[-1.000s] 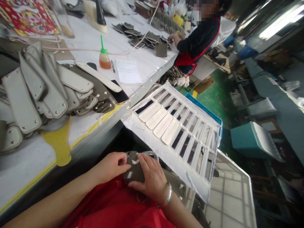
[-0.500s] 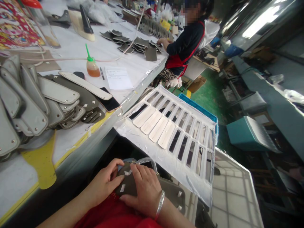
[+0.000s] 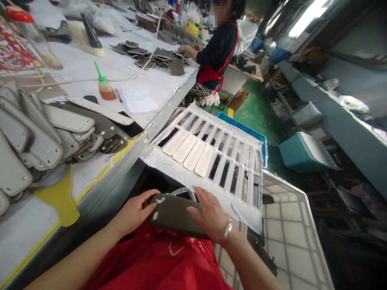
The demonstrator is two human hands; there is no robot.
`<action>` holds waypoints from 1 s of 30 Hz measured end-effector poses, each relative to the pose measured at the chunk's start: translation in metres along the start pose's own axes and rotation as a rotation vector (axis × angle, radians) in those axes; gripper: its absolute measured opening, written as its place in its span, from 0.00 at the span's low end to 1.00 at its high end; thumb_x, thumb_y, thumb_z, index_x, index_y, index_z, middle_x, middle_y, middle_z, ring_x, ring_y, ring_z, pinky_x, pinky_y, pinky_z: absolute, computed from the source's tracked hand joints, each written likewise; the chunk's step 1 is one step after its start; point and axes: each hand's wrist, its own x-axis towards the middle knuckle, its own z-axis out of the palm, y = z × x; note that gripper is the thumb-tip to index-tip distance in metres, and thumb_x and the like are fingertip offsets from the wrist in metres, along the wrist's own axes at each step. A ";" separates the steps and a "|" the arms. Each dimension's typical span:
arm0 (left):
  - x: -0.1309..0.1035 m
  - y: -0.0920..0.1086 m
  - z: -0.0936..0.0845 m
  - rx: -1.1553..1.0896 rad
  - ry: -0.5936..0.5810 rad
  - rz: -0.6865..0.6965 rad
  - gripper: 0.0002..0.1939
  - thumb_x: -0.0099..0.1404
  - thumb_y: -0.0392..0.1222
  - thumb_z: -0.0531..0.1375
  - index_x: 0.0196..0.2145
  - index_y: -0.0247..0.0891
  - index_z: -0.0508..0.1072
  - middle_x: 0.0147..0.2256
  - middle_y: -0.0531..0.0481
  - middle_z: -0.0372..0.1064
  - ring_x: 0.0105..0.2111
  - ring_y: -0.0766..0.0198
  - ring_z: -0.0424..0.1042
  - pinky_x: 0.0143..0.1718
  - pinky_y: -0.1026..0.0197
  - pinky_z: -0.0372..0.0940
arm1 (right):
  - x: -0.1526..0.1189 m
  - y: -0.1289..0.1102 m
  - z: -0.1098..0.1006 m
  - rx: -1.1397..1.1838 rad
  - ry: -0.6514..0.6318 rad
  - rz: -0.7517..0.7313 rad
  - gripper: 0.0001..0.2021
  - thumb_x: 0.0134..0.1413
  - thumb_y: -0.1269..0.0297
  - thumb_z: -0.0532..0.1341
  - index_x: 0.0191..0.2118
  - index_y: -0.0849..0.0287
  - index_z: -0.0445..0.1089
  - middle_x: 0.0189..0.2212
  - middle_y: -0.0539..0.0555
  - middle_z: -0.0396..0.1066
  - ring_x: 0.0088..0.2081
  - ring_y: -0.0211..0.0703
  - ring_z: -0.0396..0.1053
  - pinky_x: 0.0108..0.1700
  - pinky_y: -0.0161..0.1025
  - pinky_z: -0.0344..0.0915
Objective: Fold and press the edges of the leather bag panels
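A dark grey-brown panel (image 3: 177, 213) with small white tape bits at its left end lies across the red apron on my lap. My left hand (image 3: 137, 211) is closed on its left end, thumb on the face and fingers at the top edge. Over the panel's right part lies my right hand (image 3: 211, 213), its fingers stretched past the upper edge and its thumb apart on the face. Behind the panel's top edge a clear plastic strip (image 3: 183, 191) curves up. The panel's underside is hidden.
At left, the table carries stacked light-grey strips with rivets (image 3: 45, 137), a yellow scraper-like piece (image 3: 63, 197) and a glue bottle (image 3: 105, 88). A white slotted rack (image 3: 178, 177) holds several pale strips ahead of me. Beyond it, a co-worker (image 3: 216, 56) handles dark pieces.
My right hand has slid right along the panel, away from my left hand. The panel now appears higher and tilted toward me. My left hand keeps its hold, and the view has shifted slightly right.
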 end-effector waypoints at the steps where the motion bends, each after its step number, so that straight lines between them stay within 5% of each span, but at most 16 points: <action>1: -0.001 0.000 -0.003 0.046 -0.014 0.008 0.20 0.61 0.48 0.52 0.50 0.39 0.65 0.37 0.50 0.72 0.35 0.59 0.70 0.40 0.59 0.63 | -0.011 0.012 -0.005 -0.018 0.064 0.066 0.27 0.59 0.52 0.50 0.58 0.66 0.55 0.53 0.64 0.61 0.54 0.53 0.58 0.55 0.51 0.56; 5: -0.002 0.004 -0.018 0.196 -0.097 -0.006 0.25 0.61 0.55 0.49 0.51 0.38 0.63 0.39 0.48 0.71 0.37 0.57 0.71 0.40 0.58 0.64 | -0.055 0.049 -0.012 -0.019 0.181 0.225 0.21 0.60 0.58 0.48 0.54 0.64 0.60 0.49 0.63 0.65 0.51 0.50 0.63 0.52 0.48 0.60; 7: 0.000 0.012 -0.017 0.322 -0.033 0.020 0.30 0.61 0.59 0.49 0.53 0.37 0.61 0.41 0.45 0.70 0.39 0.55 0.71 0.41 0.56 0.64 | -0.067 0.054 -0.008 -0.019 0.188 0.265 0.20 0.61 0.60 0.48 0.53 0.65 0.61 0.48 0.62 0.65 0.50 0.49 0.63 0.52 0.47 0.60; 10: 0.007 0.030 0.003 0.544 0.057 0.307 0.37 0.57 0.62 0.53 0.57 0.35 0.57 0.53 0.40 0.62 0.52 0.51 0.62 0.52 0.52 0.57 | -0.066 0.048 0.001 -0.044 0.195 0.265 0.20 0.61 0.60 0.49 0.53 0.66 0.61 0.49 0.61 0.65 0.51 0.49 0.62 0.53 0.45 0.58; 13: 0.014 0.038 0.032 0.736 -0.057 0.543 0.45 0.49 0.64 0.59 0.58 0.34 0.55 0.57 0.38 0.57 0.56 0.49 0.56 0.57 0.50 0.49 | -0.056 0.038 0.010 -0.107 0.179 0.199 0.20 0.59 0.58 0.52 0.54 0.64 0.61 0.50 0.60 0.64 0.51 0.50 0.60 0.55 0.48 0.54; 16: 0.020 0.035 0.050 0.859 -0.113 0.526 0.48 0.44 0.64 0.61 0.57 0.35 0.57 0.55 0.37 0.60 0.54 0.48 0.59 0.56 0.48 0.49 | -0.052 0.034 0.016 -0.118 0.110 0.146 0.20 0.59 0.56 0.52 0.53 0.61 0.60 0.47 0.58 0.66 0.48 0.50 0.61 0.51 0.48 0.56; 21: 0.022 0.033 0.053 0.899 -0.143 0.484 0.42 0.45 0.65 0.59 0.53 0.37 0.62 0.53 0.40 0.63 0.52 0.48 0.60 0.54 0.48 0.50 | -0.055 0.043 0.018 -0.068 0.037 0.163 0.16 0.59 0.57 0.51 0.49 0.59 0.63 0.40 0.57 0.67 0.41 0.47 0.61 0.43 0.43 0.57; 30: 0.019 0.036 0.058 0.936 -0.153 0.411 0.45 0.46 0.64 0.60 0.55 0.32 0.61 0.55 0.36 0.60 0.54 0.44 0.57 0.57 0.42 0.47 | -0.055 0.043 0.022 -0.083 0.092 0.120 0.19 0.56 0.58 0.54 0.54 0.55 0.60 0.46 0.55 0.65 0.46 0.49 0.60 0.50 0.46 0.54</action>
